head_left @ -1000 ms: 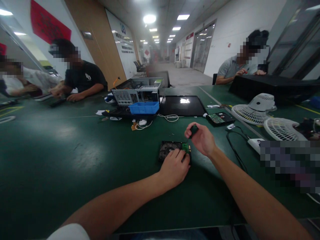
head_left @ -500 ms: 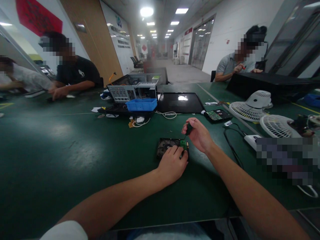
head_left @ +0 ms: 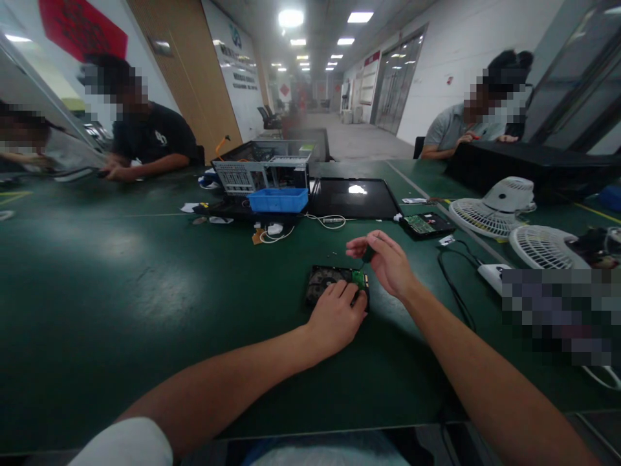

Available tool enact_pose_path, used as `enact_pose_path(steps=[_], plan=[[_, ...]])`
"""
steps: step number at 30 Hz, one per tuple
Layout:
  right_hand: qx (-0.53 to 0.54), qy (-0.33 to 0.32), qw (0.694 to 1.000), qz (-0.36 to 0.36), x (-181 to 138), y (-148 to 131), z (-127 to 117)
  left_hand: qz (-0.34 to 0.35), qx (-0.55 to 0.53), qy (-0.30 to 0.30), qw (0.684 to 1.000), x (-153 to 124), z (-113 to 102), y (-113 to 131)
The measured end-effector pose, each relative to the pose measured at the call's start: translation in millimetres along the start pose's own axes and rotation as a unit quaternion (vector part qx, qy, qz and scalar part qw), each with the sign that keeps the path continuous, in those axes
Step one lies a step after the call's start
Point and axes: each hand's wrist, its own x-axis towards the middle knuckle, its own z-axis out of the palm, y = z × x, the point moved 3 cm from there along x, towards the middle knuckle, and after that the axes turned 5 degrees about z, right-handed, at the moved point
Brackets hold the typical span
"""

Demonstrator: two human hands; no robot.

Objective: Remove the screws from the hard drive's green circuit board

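A black hard drive [head_left: 326, 282] with a small green circuit board [head_left: 359, 279] lies on the green table [head_left: 121, 291] in front of me. My left hand [head_left: 337, 318] rests on the drive's near edge, fingers curled and pressing down on it. My right hand [head_left: 385, 262] hovers just above the drive's right end, pinched round the dark handle of a small screwdriver [head_left: 367, 255] whose tip points down at the circuit board.
Behind stand an open computer case [head_left: 264, 169], a blue tray [head_left: 278, 199], a black panel [head_left: 353, 199], a second drive [head_left: 427, 225] and white cables. Two white fans [head_left: 490, 210] and a black cable [head_left: 453, 285] lie right. Other people sit at the far left and far right.
My right hand has turned on the screwdriver, fingers now stretched further left over the drive. My left hand stays on the drive. The view has shifted slightly.
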Motion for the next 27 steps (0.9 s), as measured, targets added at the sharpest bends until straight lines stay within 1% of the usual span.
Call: enact_pose_path(steps=[5,11,18,22,27], plan=[[-0.038,-0.001,0.999,-0.016,0.8,-0.3,-0.2,0.003,0.004,0.004,1.0,-0.3,0.2,0.4],[0.003,-0.001,1.0,0.0,2.8,1.0,1.6,0.008,0.006,0.008,1.0,0.1,1.5,0.6],[0.023,0.028,0.999,0.018,2.7,3.7,1.2,0.008,0.008,0.006,1.0,0.5,2.1,-0.4],[0.018,0.048,0.999,-0.003,3.4,4.1,-0.5,0.011,0.011,0.009,1.0,0.2,2.7,0.2],[-0.017,0.045,0.999,-0.024,3.6,5.5,-3.0,0.01,0.019,0.015,1.0,-0.7,6.8,0.3]])
